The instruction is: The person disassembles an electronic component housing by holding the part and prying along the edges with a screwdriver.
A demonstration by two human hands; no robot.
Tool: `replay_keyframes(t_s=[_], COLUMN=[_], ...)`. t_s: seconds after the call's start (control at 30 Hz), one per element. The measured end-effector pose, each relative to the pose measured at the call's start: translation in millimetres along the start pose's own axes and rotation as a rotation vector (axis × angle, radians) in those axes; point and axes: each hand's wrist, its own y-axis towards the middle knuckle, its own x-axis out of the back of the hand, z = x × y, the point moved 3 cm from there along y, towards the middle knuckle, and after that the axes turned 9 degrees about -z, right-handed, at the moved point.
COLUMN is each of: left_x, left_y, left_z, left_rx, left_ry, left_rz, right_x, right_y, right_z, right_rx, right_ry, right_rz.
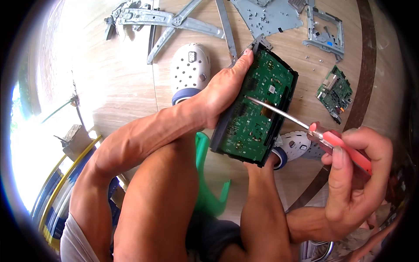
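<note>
Across the floor (131, 83), from left to right: one crossed metal linkage (176, 20), one white clog (191, 72) with round holes, one green plastic piece (203, 192), one flat grey plate (279, 19) strewn with screws (too small to count reliably), a second white clog (293, 144), one metal frame (310, 26) and one loose circuit board (335, 91).

In the middle, held up off the floor between the two clogs: one black-framed panel (255, 120), oblong and tilted, showing a green board dotted with tiny components and one white label (272, 89).

Clamped along its left edge by the left hand (224, 89), with the thumb near the top corner and the other fingers hidden beneath.

Farther right: one screwdriver (347, 150), red-handled, slanting down to the left, gripped in the curled fingers of the right hand (360, 179). At its tip, the board's left part; impossible to tell whether touching.
</note>
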Motion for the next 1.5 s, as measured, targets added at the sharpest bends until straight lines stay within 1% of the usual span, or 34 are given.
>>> replay_keyframes(t_s=[0.1, 0.2, 0.3, 0.4, 0.43, 0.5, 0.6, 0.63, 0.73, 0.83, 0.9, 0.93, 1.03, 1.13, 1.23, 1.27, 1.37, 1.4, 1.5], left_x=[-2.3, -7.1, -8.0, -5.2, -4.9, -10.7, -13.1, -12.7, -6.6, -6.8, -8.0, -8.8, -6.3, -7.5, -4.7, -4.1, -5.4, -6.1, -6.4], left_y=[-0.7, 0.4, 1.2, 3.1, 3.2, -1.2, -5.0, -5.6, -5.9, -6.4, -8.4, -9.7, -9.2, -7.7, -5.1, -5.1, -8.1, -8.9, -6.6], left_z=[1.9, 5.5, 4.9, 4.3, 4.1, 3.5, 5.1, 5.4, 6.3, 5.0, 5.1, 4.7, 3.8, 4.5, 5.3, 5.5, 3.6, 2.8, 4.0], left_rx=[0.007, 0.014, 0.025, 0.035, 0.036, 0.017, 0.025, 0.033, 0.08, 0.085, 0.09, 0.091, 0.1, 0.117, 0.12, 0.121, 0.127, 0.131, 0.144], left_ry=[0.035, 0.038, 0.001, 0.026, 0.045, 0.057, 0.086, 0.098, 0.145, 0.141, 0.14, 0.139, 0.122, 0.086, 0.105, 0.103, 0.1, 0.097, 0.096], left_rz=[-0.016, -0.03, -0.026, 0.015, 0.034, -0.025, -0.058, -0.06, -0.039, -0.021, -0.046, -0.059, -0.03, 0.002, -0.001, 0.002, 0.013, 0.016, 0.04], right_x=[-3.5, -2.8, 5.0, 14.6, 17.7, 23.7, 11.8, 7.7, -6.1, -16.6, -19.0, -16.5, -11.6, -7.2, -5.7, -8.5, -24.8, -17.7, -15.4], right_y=[7.1, 4.4, 13.2, 13.2, 13.7, 15.6, 9.0, 8.0, 6.3, 5.5, 4.5, 7.9, 11.8, 8.5, 8.8, 6.6, 3.3, 14.2, 16.4], right_z=[2.7, 8.5, 4.0, -12.2, -10.1, -0.3, 9.1, 8.7, 10.0, 11.3, 14.1, 17.3, 15.7, 22.7, 9.2, 13.5, 16.5, 22.5, 18.4], right_rx=[0.149, 0.19, 0.223, 0.172, 0.124, 0.029, 0.025, 0.026, 0.156, 0.286, 0.372, 0.32, 0.352, 0.339, 0.126, 0.168, 0.394, 0.392, 0.377], right_ry=[0.157, 0.16, 0.081, 0.087, 0.032, -0.075, -0.209, -0.207, -0.076, 0.052, 0.136, 0.228, 0.273, -0.05, 0.203, 0.057, 0.158, 0.227, 0.306], right_rz=[0.084, 0.06, 0.167, 0.117, 0.128, 0.15, -0.008, -0.007, -0.012, -0.017, -0.017, 0.035, 0.252, 0.088, -0.002, -0.036, -0.104, 0.172, 0.143])
